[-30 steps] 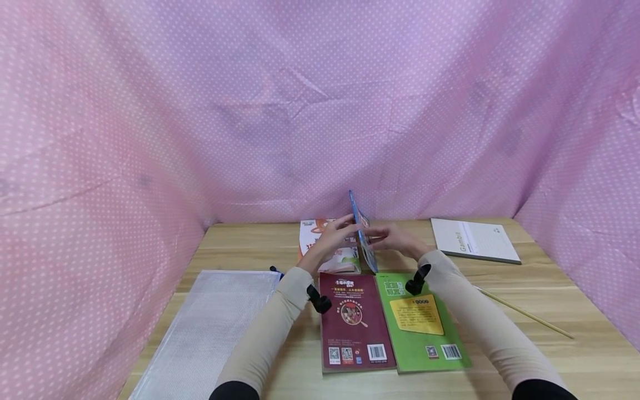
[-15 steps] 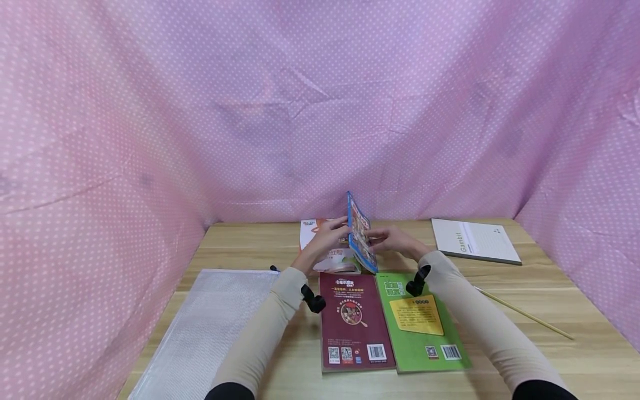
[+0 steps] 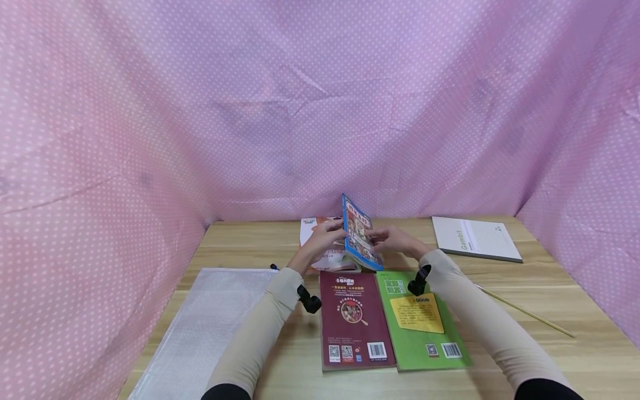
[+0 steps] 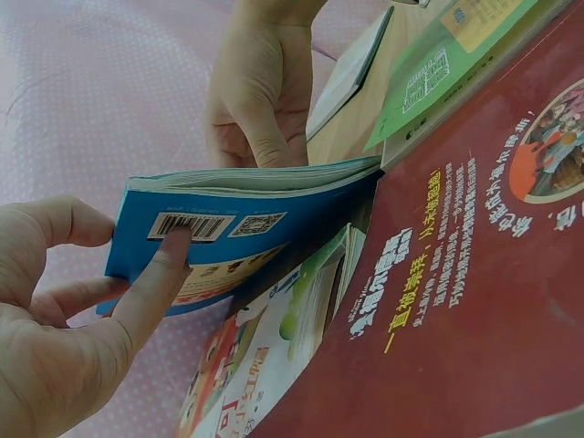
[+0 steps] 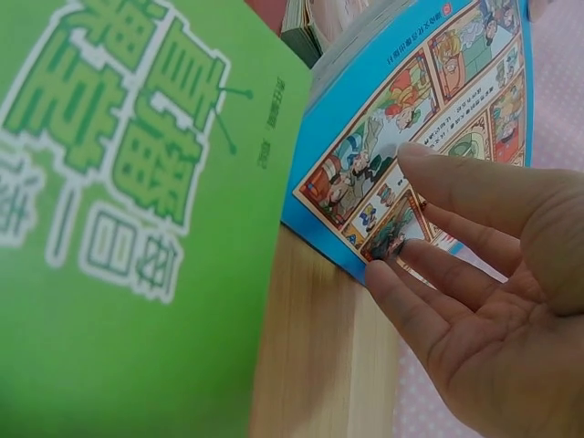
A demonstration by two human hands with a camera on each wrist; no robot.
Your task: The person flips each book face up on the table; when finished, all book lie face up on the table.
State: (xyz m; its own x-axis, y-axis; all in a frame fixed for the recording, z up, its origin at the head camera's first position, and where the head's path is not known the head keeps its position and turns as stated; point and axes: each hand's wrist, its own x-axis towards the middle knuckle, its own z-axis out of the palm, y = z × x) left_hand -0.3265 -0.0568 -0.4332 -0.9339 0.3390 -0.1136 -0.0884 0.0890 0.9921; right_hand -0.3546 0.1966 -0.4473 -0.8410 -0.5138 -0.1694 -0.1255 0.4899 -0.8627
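Note:
A blue comic book (image 3: 361, 233) stands tilted on its lower edge, its colourful panelled cover turned toward the right. My left hand (image 3: 324, 240) holds its left edge; in the left wrist view one finger lies over the barcode on the back cover. On the other side, my right hand (image 3: 397, 240) touches the front cover with loosely extended fingers (image 5: 474, 187). Partly under the blue book lies a white and orange book (image 3: 327, 261). Nearer to me, a maroon book (image 3: 356, 344) and a green book (image 3: 425, 355) lie side by side, back covers up.
A white Gambit notepad (image 3: 477, 239) lies at the back right. A thin wooden stick (image 3: 530, 314) rests right of my right forearm. At the left is a translucent mesh folder (image 3: 205, 328). Pink dotted cloth (image 3: 320, 111) hangs behind the wooden table (image 3: 260, 244).
The blue book has leaned over to the left, so more of its front cover shows. My left hand has shifted slightly left with it; my right hand has hardly moved.

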